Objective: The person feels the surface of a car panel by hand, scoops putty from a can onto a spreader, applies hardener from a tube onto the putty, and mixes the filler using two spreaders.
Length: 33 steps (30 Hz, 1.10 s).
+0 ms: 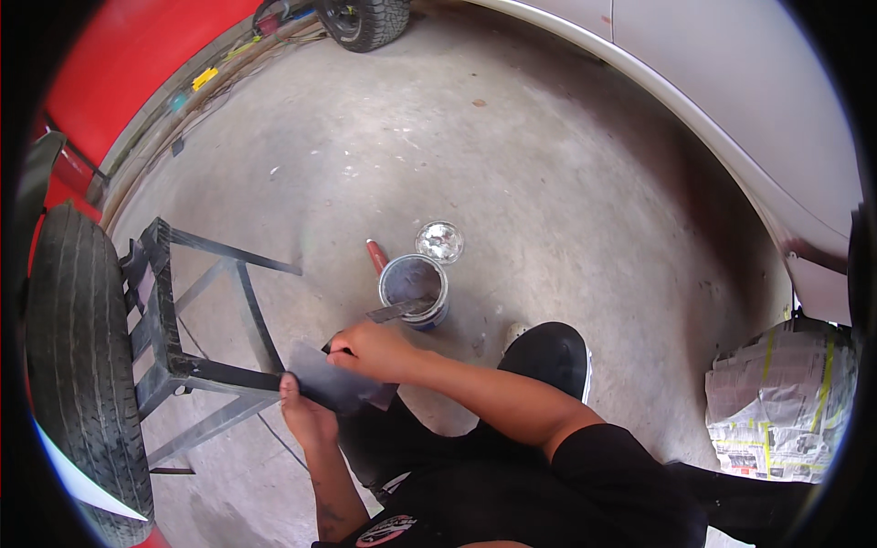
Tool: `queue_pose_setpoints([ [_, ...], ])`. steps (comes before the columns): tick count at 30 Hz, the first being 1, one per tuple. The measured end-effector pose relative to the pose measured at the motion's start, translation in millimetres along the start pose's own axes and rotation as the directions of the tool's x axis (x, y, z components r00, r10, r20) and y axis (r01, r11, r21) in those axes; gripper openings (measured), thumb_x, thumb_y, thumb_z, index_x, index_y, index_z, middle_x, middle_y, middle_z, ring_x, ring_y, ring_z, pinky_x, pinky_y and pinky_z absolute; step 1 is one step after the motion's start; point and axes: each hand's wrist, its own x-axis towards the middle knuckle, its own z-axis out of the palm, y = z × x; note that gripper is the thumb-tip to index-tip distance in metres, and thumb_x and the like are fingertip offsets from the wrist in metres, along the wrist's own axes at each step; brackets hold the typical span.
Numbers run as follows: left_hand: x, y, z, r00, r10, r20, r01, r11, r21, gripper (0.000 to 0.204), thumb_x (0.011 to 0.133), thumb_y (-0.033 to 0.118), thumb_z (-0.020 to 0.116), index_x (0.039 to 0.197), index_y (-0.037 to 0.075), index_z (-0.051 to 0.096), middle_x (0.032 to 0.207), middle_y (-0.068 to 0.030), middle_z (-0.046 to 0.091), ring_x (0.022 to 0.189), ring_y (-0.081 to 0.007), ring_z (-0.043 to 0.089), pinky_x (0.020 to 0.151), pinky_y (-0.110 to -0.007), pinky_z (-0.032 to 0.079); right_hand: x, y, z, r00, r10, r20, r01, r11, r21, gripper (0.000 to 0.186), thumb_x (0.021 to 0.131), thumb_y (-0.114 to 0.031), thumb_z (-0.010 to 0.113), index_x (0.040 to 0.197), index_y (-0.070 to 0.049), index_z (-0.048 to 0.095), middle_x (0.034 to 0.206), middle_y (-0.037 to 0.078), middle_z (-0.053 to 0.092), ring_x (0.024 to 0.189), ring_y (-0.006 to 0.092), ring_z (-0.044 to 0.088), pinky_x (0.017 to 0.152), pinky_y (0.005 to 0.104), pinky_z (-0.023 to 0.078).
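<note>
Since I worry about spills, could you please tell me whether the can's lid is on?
No, the round lid lies on the floor just beyond the open can.

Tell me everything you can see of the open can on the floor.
The open can, round and metal-looking, stands upright on the grey floor just beyond the right hand. It has a pale rim, grey-smeared inner walls and some blue low on its outside. A flat blade lies across its rim, reaching into the opening.

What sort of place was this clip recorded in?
Probably a vehicle repair or body shop: a pale car body stands on the right, with newspaper covering near it, and a tyre shows on the left.
</note>
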Motion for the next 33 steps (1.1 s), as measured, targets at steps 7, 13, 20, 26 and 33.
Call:
queue_pose_setpoints([
  [7, 22.6, 39.2, -29.1, 0.968, 0.245, -0.061, -0.236, 0.964, 0.123, 0.026, 0.100, 0.028, 0.050, 0.110, 0.005, 0.057, 0.094, -0.0043, 0.061, 0.072, -0.0116, 0.056, 0.066, -0.026, 0.046, 1.8, 0.2, -26.5, 0.851, -0.018, 0.525, -0.038, 0.995, 0.096, 0.023, 0.082, -0.022, 0.067, 0.094, -0.002, 0.067, 0.082, 0.014, 0.068, 0.071, 0.0277, 0.063, 0.066, 0.0387, 0.048],
  [13, -0.2, 28.6, -2.1, 0.994, 0.111, 0.016, -0.112, 0.955, 0.276, 0.051, 0.096, 0.038, 0.055, 0.130, 0.000, 0.049, 0.086, -0.0073, 0.062, 0.035, -0.0063, 0.036, 0.032, -0.020, 0.025, 6.2, -11.1, -32.1, 0.989, 0.013, 0.149, -0.064, 0.937, 0.344, 0.013, 0.078, -0.011, 0.066, 0.089, -0.005, 0.069, 0.083, 0.010, 0.068, 0.075, 0.0213, 0.064, 0.068, 0.0346, 0.048],
  [20, -44.6, -35.8, 1.6, 0.930, -0.234, 0.283, 0.010, 0.787, 0.617, 0.028, 0.094, 0.022, 0.056, 0.076, 0.002, 0.058, 0.056, -0.0042, 0.056, 0.035, -0.0098, 0.040, 0.034, -0.024, 0.029, 13.4, -2.9, -32.1, 0.934, 0.069, -0.350, 0.069, 0.928, 0.367, 0.009, 0.082, -0.009, 0.061, 0.089, -0.007, 0.067, 0.072, 0.004, 0.062, 0.066, 0.0163, 0.057, 0.069, 0.0313, 0.048],
  [26, -50.4, -37.0, -5.2, 0.903, -0.275, 0.331, 0.066, 0.848, 0.526, 0.026, 0.095, 0.018, 0.053, 0.084, -0.004, 0.064, 0.074, -0.0143, 0.064, 0.036, -0.0092, 0.042, 0.037, -0.021, 0.030, 18.6, 2.8, -56.6, 0.879, 0.164, -0.448, 0.014, 0.930, 0.367, 0.012, 0.088, -0.005, 0.060, 0.099, -0.003, 0.063, 0.089, 0.000, 0.062, 0.082, 0.0058, 0.051, 0.076, 0.0226, 0.043],
  [33, -31.9, -14.4, -19.0, 0.824, -0.363, 0.435, -0.025, 0.745, 0.667, 0.041, 0.099, 0.032, 0.050, 0.078, -0.002, 0.060, 0.071, -0.0124, 0.060, 0.034, -0.0088, 0.039, 0.033, -0.024, 0.026, 3.0, -12.8, -36.0, 0.987, -0.060, 0.148, 0.016, 0.960, 0.279, 0.014, 0.077, -0.009, 0.062, 0.089, -0.006, 0.067, 0.081, 0.007, 0.066, 0.071, 0.0182, 0.060, 0.063, 0.0326, 0.046],
])
